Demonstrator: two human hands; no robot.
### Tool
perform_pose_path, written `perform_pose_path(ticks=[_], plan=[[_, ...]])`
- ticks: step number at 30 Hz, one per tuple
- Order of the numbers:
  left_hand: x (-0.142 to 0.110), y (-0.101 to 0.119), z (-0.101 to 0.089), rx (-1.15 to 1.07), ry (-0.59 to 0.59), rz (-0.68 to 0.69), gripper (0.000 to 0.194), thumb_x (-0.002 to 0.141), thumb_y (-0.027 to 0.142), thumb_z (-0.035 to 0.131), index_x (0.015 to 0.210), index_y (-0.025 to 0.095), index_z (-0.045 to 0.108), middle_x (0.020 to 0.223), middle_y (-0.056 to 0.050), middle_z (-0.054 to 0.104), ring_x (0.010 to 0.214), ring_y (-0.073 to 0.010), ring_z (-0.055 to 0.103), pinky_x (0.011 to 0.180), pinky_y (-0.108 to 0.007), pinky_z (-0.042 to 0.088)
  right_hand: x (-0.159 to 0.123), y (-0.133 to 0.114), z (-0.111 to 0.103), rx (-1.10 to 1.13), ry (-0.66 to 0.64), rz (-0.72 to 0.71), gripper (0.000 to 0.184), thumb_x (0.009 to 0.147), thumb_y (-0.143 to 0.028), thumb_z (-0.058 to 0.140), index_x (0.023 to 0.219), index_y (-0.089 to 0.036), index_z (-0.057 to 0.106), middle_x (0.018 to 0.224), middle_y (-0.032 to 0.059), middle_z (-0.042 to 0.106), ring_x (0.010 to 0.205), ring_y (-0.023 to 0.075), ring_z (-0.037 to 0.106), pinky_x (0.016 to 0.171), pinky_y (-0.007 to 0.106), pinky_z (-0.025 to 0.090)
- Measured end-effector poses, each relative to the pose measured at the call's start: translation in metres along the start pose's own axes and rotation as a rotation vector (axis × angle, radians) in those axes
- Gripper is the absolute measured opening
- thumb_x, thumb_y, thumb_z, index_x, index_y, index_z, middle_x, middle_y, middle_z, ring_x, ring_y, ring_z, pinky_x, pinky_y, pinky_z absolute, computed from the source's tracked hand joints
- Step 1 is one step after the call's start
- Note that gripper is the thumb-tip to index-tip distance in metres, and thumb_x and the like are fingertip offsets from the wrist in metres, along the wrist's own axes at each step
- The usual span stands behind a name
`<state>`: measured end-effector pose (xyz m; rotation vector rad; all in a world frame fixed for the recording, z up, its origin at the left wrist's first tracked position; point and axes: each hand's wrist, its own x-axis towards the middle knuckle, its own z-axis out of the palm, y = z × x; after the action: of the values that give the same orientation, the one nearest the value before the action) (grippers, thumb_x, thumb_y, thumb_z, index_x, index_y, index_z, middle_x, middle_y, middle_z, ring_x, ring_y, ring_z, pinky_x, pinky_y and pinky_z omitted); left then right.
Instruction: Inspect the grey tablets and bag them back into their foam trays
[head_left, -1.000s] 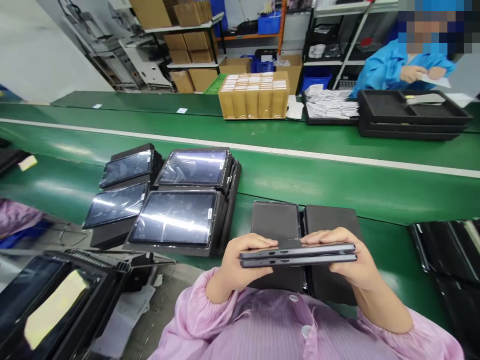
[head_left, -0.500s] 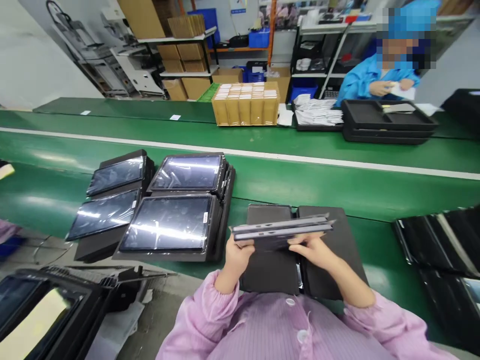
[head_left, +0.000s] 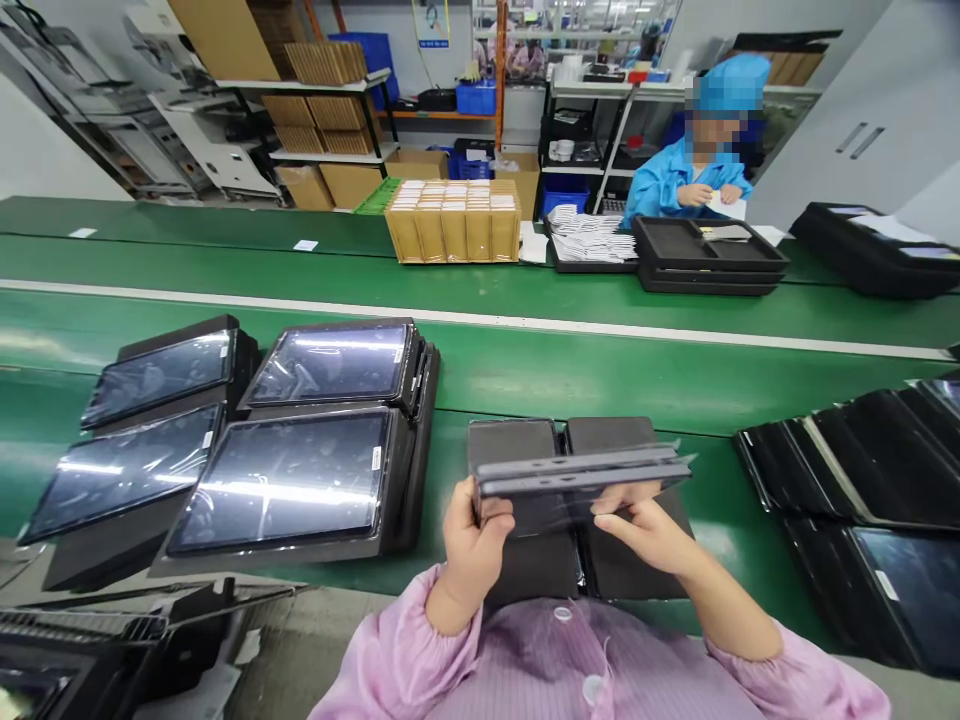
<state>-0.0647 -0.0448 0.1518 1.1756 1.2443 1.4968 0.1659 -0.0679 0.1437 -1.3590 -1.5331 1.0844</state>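
Two thin grey tablets (head_left: 581, 469), seen nearly edge-on, are held together above the belt, with clear film sticking out at their right end. My left hand (head_left: 474, 535) is closed around their left end, thumb toward me. My right hand (head_left: 645, 528) grips them from below near the right end; its thumb shows and some fingers are hidden behind the tablets. Below them lies a black foam tray (head_left: 525, 575) with two columns of flat dark sections, partly covered by the tablets and my hands.
Film-wrapped tablets (head_left: 281, 483) lie on stacked black trays to the left. More dark wrapped tablets (head_left: 862, 460) lean in rows at the right. Across the green belt (head_left: 600, 375) stand a cardboard divider box (head_left: 454, 225), folded papers (head_left: 589, 235) and black trays (head_left: 709, 255). A co-worker in blue holds paper.
The tablets tipped from level to slightly slanted. My right hand shifted from their right end to underneath. The view turned right, so the surroundings slid left.
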Motion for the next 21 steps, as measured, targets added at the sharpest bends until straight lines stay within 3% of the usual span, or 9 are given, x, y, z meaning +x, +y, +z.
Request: perform_pose_path(ticks=[3, 5, 7, 9, 11, 13, 17, 21], plan=[[-0.002, -0.001, -0.007, 0.098, -0.017, 0.142, 0.046, 0.061, 0.063, 0.069, 0.052, 0.020, 0.052, 0.051, 0.002, 0.051, 0.048, -0.0120, 0.047, 0.051, -0.025, 0.041, 0.004, -0.003, 0.002, 0.009, 0.047, -0.109, 0.027, 0.078, -0.048, 0.064, 0.078, -0.021, 0.066, 0.079, 0.0067, 0.070, 0.077, 0.0223, 0.067, 0.073, 0.037, 0.055], [-0.002, -0.005, -0.009, 0.140, 0.025, 0.193, 0.048, 0.064, 0.065, 0.065, 0.053, 0.020, 0.052, 0.051, 0.001, 0.054, 0.047, -0.0127, 0.050, 0.049, -0.025, 0.043, 0.006, -0.023, -0.002, -0.018, 0.227, -0.337, 0.028, 0.079, -0.043, 0.065, 0.099, -0.023, 0.062, 0.098, 0.0076, 0.067, 0.091, 0.0235, 0.065, 0.079, 0.040, 0.053], [-0.003, -0.008, -0.010, 0.165, 0.063, 0.207, 0.050, 0.064, 0.069, 0.061, 0.055, 0.020, 0.052, 0.049, 0.002, 0.054, 0.045, -0.0135, 0.051, 0.048, -0.026, 0.045, 0.005, -0.052, -0.005, -0.200, 0.471, -0.609, 0.038, 0.077, -0.031, 0.070, 0.112, -0.028, 0.056, 0.113, 0.0068, 0.061, 0.105, 0.0244, 0.058, 0.088, 0.044, 0.048], [-0.005, -0.011, -0.010, 0.181, 0.076, 0.202, 0.052, 0.063, 0.071, 0.060, 0.057, 0.020, 0.053, 0.048, 0.002, 0.053, 0.046, -0.0148, 0.053, 0.049, -0.028, 0.047, 0.003, -0.083, -0.003, -0.496, 0.573, -0.799, 0.034, 0.074, -0.019, 0.072, 0.103, -0.031, 0.060, 0.112, 0.0038, 0.059, 0.108, 0.0241, 0.054, 0.094, 0.045, 0.042], [-0.007, -0.011, -0.011, 0.201, 0.073, 0.204, 0.053, 0.063, 0.072, 0.059, 0.057, 0.020, 0.054, 0.051, 0.000, 0.055, 0.049, -0.0161, 0.055, 0.051, -0.030, 0.048, 0.000, -0.108, 0.005, -0.694, 0.533, -0.883, 0.020, 0.076, -0.014, 0.068, 0.090, -0.029, 0.064, 0.102, 0.0019, 0.062, 0.104, 0.0227, 0.053, 0.097, 0.045, 0.038], [-0.009, -0.009, -0.011, 0.219, 0.051, 0.236, 0.052, 0.066, 0.071, 0.057, 0.058, 0.020, 0.055, 0.055, -0.001, 0.057, 0.050, -0.0158, 0.055, 0.050, -0.029, 0.048, -0.001, -0.121, 0.017, -0.745, 0.472, -0.930, 0.014, 0.082, -0.014, 0.061, 0.085, -0.026, 0.065, 0.094, 0.0016, 0.065, 0.097, 0.0211, 0.054, 0.097, 0.044, 0.036], [-0.011, -0.004, -0.011, 0.255, 0.001, 0.352, 0.045, 0.076, 0.062, 0.054, 0.059, 0.020, 0.056, 0.057, -0.001, 0.057, 0.049, -0.0138, 0.052, 0.046, -0.026, 0.044, 0.001, -0.123, 0.031, -0.725, 0.416, -0.948, 0.017, 0.084, -0.011, 0.055, 0.087, -0.023, 0.066, 0.087, 0.0020, 0.068, 0.091, 0.0194, 0.056, 0.090, 0.042, 0.040], [-0.011, -0.002, -0.011, 0.260, -0.008, 0.415, 0.041, 0.079, 0.057, 0.054, 0.062, 0.020, 0.056, 0.058, -0.001, 0.057, 0.049, -0.0135, 0.052, 0.046, -0.026, 0.044, 0.001, -0.118, 0.034, -0.679, 0.445, -0.941, 0.017, 0.084, -0.010, 0.055, 0.089, -0.022, 0.066, 0.086, 0.0031, 0.067, 0.091, 0.0195, 0.055, 0.086, 0.042, 0.042]])
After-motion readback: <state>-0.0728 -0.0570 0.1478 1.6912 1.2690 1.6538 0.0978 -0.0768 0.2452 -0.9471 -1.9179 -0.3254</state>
